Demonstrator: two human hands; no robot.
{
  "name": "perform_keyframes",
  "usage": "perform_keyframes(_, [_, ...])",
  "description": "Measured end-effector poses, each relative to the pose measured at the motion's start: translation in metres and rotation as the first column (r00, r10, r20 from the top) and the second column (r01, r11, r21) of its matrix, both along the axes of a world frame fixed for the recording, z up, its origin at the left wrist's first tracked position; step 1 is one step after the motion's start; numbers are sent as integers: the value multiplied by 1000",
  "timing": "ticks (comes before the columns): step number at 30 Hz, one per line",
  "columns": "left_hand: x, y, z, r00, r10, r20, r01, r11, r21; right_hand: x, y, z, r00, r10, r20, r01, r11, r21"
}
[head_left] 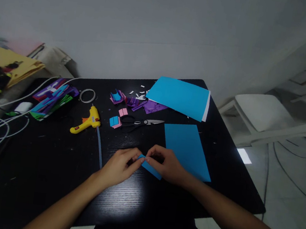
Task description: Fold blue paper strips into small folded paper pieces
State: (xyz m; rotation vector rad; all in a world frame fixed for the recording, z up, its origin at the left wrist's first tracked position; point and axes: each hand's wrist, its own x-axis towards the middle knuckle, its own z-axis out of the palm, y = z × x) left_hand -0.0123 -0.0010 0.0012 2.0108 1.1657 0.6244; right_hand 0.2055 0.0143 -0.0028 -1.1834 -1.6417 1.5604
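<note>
Between my two hands is a narrow strip of blue paper (151,170), slanting down to the right over the black table. My left hand (124,163) pinches its upper left end between thumb and fingers. Close beside it, my right hand (165,163) has its fingertips closed on the same end of the strip. A blue paper sheet (190,149) lies flat just right of my right hand. Above my hands, a pair of scissors (143,122) rests with its blades pointing right. Small blue and pink folded paper pieces (115,121) sit by the scissor handles.
A yellow glue gun (88,121) lies left of the scissors, beside a roll of tape (87,95). Coloured paper strips (53,97) and white cables (3,136) are at the left. Stacked blue sheets (179,95) lie at the back, near purple scraps (154,107). A white chair (266,110) stands right.
</note>
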Motion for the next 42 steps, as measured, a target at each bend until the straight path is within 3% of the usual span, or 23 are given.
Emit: perform_keyframes(42, [0, 1, 1, 1000, -4, -11, 4, 1000, 5, -1, 0, -3, 1000, 1, -30, -2, 1000, -9])
